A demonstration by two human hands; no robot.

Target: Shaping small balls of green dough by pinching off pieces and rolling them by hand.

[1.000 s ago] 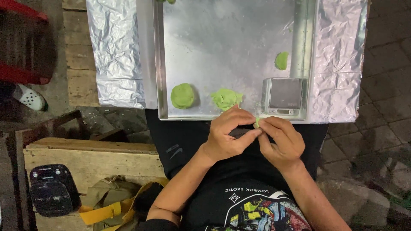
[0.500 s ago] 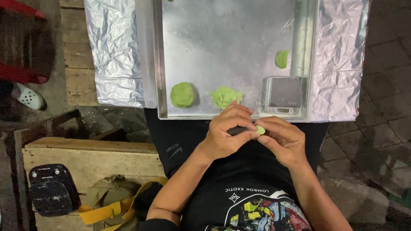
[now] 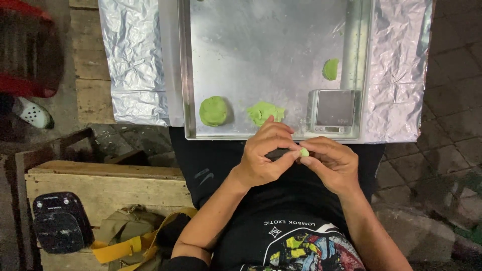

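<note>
The small green dough bit [image 3: 304, 151] sits pinched between both hands, just below the near edge of the metal tray [image 3: 187, 75], over the person's lap. Going from the left: a dark speaker-like box [image 3: 59, 221] and a khaki bag with a yellow strap [image 3: 128, 236] lie on a wooden bench [image 3: 100, 180]. Crinkled foil [image 3: 133, 60] lines the surface under the tray, likely to keep it clean. Inside the tray rest a round green dough ball [image 3: 214, 111], then a flattened, ragged dough piece [image 3: 264, 112]. The left hand [image 3: 266, 155] curls its fingers around a dark tool [image 3: 277, 154]. The right hand [image 3: 334, 164] nips the bit with thumb and forefinger. A small scale [image 3: 333, 111] stands within easy reach, another dough lump [image 3: 330, 69] behind it.
</note>
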